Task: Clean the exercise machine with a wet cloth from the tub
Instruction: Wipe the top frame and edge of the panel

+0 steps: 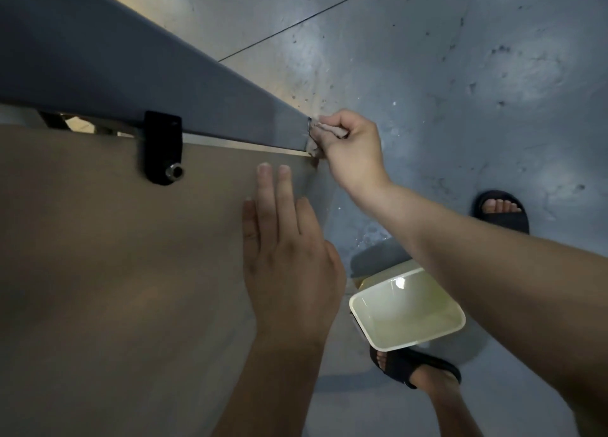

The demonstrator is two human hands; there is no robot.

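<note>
The exercise machine fills the left half: a grey sloping panel [131, 84] above a flat tan surface [98, 255]. My right hand [352, 150] grips a small grey cloth [324, 132] and holds it against the right end of the grey panel. My left hand [289, 252] lies flat on the tan surface near its right edge, fingers straight. On the floor below my right forearm stands a pale yellow tub [408, 311], partly hidden by that arm.
A black bracket with a metal bolt [163, 148] sits on the seam between the two panels. My feet in black sandals stand on the grey concrete floor, one [501, 211] at the right and one [414, 367] just below the tub.
</note>
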